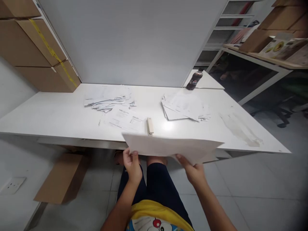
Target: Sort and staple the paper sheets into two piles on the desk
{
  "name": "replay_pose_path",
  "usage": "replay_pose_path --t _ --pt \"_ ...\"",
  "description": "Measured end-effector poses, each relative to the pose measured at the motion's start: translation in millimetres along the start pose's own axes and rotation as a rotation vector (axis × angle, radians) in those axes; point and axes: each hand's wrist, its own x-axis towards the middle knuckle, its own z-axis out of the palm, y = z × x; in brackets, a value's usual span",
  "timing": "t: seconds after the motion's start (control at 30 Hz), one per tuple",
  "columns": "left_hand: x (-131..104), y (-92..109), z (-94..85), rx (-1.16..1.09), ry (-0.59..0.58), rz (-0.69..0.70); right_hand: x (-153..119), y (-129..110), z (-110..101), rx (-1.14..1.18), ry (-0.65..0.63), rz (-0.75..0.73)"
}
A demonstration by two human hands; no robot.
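A sheet of white paper (166, 146) stretches between my two hands at the front edge of the desk, slightly curved. My left hand (132, 165) pinches its lower left edge. At the lower right, my right hand (192, 171) grips the sheet with the thumb on top. Just beyond the paper lies a small cream-coloured stapler (150, 125). To the left of it are a printed sheet (124, 117) and a messy stack of papers (108, 98). A second pile of papers (185, 106) sits to the right of the stapler.
The white desk (79, 123) has a grey panel (132, 41) behind it. A dark drink bottle (194, 79) stands at the back right. Cardboard boxes (48, 78) are stacked at the left, and another box (63, 178) is on the floor. A grey smudge (240, 128) marks the desk's right side.
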Motion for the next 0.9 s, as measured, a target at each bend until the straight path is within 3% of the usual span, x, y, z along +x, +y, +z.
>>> replay_pose_path --t 0.1,0.17,0.23,0.33,0.43,0.6,0.77,0.9 --pt "32 0 -0.8 0.437 -0.283 0.268 35 3 -2 -0.031 0.034 -0.040" --pt "52 -1 0.1 0.681 -0.364 0.460 52 12 0 0.024 0.052 -0.024" --pt "64 -2 1.6 0.822 -0.402 0.566 62 21 3 0.156 0.090 -0.047" --pt "69 -3 3.3 0.911 -0.503 0.528 69 26 4 0.281 0.089 -0.156" --pt "66 -4 3.7 0.935 -0.556 0.425 72 22 3 0.259 0.067 -0.243" --pt "66 -10 3.1 0.916 -0.557 0.352 74 18 -2 0.107 -0.137 -0.178" --pt "68 -11 -1.2 0.942 -0.596 0.364 62 16 -1 0.128 -0.109 -0.215" --pt "75 -11 -5.6 0.975 -0.647 0.401 39 13 7 0.181 -0.171 -0.332"
